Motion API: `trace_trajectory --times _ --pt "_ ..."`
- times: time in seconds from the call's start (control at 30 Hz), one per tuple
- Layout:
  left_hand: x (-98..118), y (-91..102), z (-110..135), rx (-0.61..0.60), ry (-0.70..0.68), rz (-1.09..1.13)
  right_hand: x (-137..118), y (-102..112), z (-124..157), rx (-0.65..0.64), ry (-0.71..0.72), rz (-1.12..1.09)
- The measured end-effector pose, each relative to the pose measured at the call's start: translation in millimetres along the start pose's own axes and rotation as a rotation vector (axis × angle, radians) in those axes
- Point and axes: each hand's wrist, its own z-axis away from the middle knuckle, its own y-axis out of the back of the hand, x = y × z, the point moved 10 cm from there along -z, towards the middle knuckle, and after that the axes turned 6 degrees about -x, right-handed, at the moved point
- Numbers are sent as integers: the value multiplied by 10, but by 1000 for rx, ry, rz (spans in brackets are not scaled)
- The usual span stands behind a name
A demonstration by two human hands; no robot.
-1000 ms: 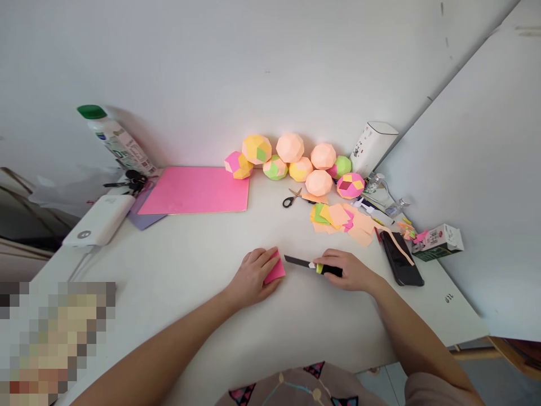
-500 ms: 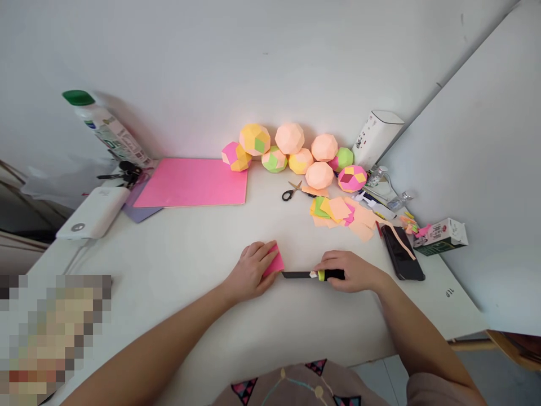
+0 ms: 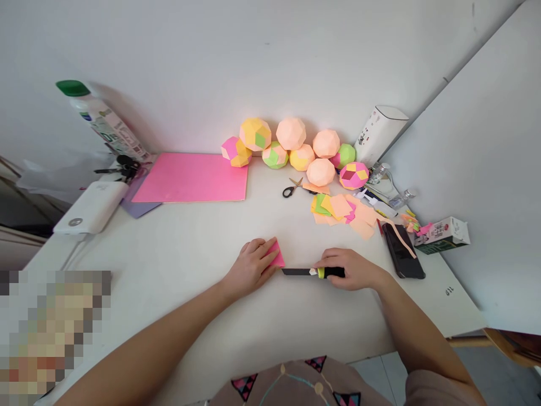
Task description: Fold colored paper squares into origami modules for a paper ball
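Observation:
My left hand (image 3: 249, 265) holds a small piece of pink paper (image 3: 277, 255) down against the table, its fingers lying over most of the sheet. In my right hand (image 3: 349, 268) is a knife (image 3: 296, 272) with a dark blade and a black handle with a yellow collar, closed in the fingers. The blade lies low over the table and points left. Its tip is at the lower right corner of the pink paper, by my left thumb; whether it touches the paper is hard to tell.
Faceted paper balls (image 3: 291, 133) line the wall. In front lie scissors (image 3: 291, 189) and loose paper pieces (image 3: 340, 206). A phone (image 3: 403, 254) and a small carton (image 3: 443, 234) are at right. A pink board (image 3: 192, 177), a white box-shaped device (image 3: 91, 208) and a bottle (image 3: 110, 124) stand left.
The view has tilted slightly, so the things at the back sit a little higher. Both hands, the pink paper and the knife stay nearly as they were.

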Motion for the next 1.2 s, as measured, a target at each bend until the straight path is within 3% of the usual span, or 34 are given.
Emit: trace_trajectory --times 0.77,1.2 --pt "52 6 -10 -31 -22 -40 -202 -106 7 -49 -87 192" --pt "90 -24 -25 -31 -5 -104 -325 -294 21 -122 -239 325"
